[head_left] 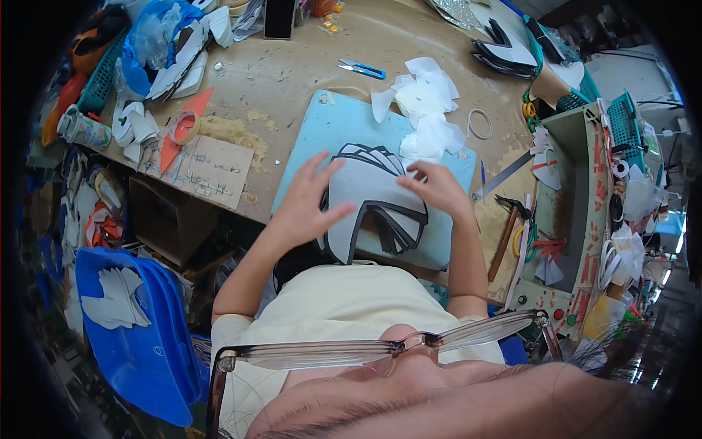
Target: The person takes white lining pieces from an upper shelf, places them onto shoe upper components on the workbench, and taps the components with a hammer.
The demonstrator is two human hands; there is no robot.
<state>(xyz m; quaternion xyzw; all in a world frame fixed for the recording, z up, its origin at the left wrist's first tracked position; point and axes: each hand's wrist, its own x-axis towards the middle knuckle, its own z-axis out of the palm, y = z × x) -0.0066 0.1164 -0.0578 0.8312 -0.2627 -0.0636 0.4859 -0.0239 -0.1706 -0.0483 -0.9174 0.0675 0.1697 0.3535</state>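
A: Where's the grey stack (360,181)?
B: On the blue board (327,123); white sheets (426,99) at its 1 o'clock.
A: Left hand (298,208)?
B: At the grey stack's 9 o'clock, fingers spread.
A: Right hand (442,188)?
B: At 2 o'clock, fingers curled; cannot tell if they pinch it.

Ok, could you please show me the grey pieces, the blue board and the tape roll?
Grey pieces (368,183): head view, top piece's middle.
Blue board (347,121): head view, bare upper part.
Tape roll (194,126): head view, ring's right side.
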